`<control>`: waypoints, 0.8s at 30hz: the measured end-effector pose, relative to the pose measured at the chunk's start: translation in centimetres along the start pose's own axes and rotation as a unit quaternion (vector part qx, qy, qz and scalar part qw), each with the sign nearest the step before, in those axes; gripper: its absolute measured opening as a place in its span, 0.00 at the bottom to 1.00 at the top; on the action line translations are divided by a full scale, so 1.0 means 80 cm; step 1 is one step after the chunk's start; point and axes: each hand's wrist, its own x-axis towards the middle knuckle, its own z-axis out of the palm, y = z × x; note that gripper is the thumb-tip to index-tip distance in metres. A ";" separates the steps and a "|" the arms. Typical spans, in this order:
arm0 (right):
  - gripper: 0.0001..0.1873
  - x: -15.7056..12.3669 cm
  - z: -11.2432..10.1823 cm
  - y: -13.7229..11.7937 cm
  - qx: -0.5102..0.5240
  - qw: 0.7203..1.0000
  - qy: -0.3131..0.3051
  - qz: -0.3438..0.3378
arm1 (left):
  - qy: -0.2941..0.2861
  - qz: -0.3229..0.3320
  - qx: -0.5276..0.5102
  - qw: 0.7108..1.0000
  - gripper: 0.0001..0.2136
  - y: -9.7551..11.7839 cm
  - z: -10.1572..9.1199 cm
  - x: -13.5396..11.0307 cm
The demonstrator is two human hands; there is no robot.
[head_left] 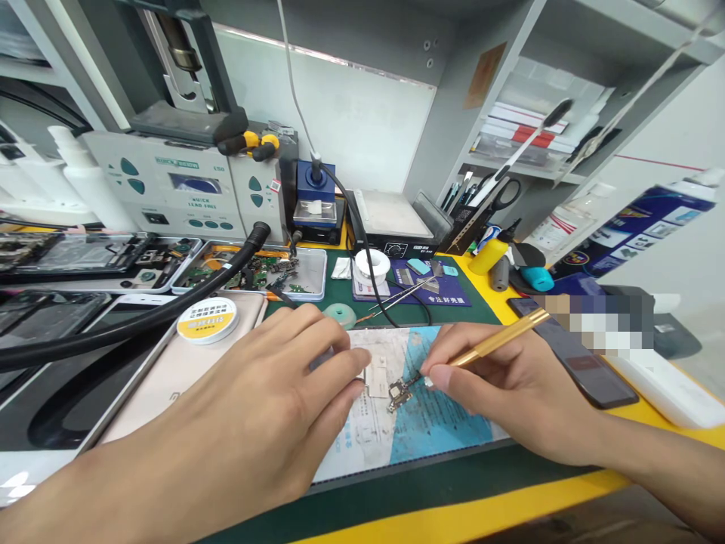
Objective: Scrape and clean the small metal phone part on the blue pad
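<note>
My right hand [498,385] grips a slim gold pen-like tool [487,340] whose working tip I cannot make out. Just left of its fingertips, a small phone circuit board [399,393] is over the mat; whether those fingers also pinch its narrow end is unclear. My left hand [283,393] is bent, palm down, with thumb and forefinger close together at the mat's left part. What they may hold is too small to tell. A pale rectangular piece [377,378] lies between the hands on the white-and-blue work mat [436,423].
Left stand a hot-air rework station [198,189] with a black hose [226,279], a tray of board parts [306,272] and phones with a round tin [207,321]. Behind are a solder spool [371,264], tweezers [405,298] and a heating plate [390,215]. A dark phone [583,363] lies right.
</note>
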 end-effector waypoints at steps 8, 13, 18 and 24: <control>0.15 -0.005 0.000 0.002 0.016 1.000 0.001 0.010 | 0.002 -0.001 0.002 1.000 0.09 0.000 -0.001 -0.002; 0.15 -0.004 0.001 0.000 0.015 1.000 0.001 0.014 | 0.001 0.001 0.003 1.000 0.09 0.000 -0.001 -0.002; 0.14 -0.003 0.000 0.000 -0.004 1.000 0.003 0.001 | 0.005 -0.001 0.012 1.000 0.08 0.000 0.000 0.000; 0.14 -0.003 0.000 0.000 -0.007 1.000 -0.008 -0.001 | 0.002 -0.003 0.013 1.000 0.09 0.000 0.000 -0.001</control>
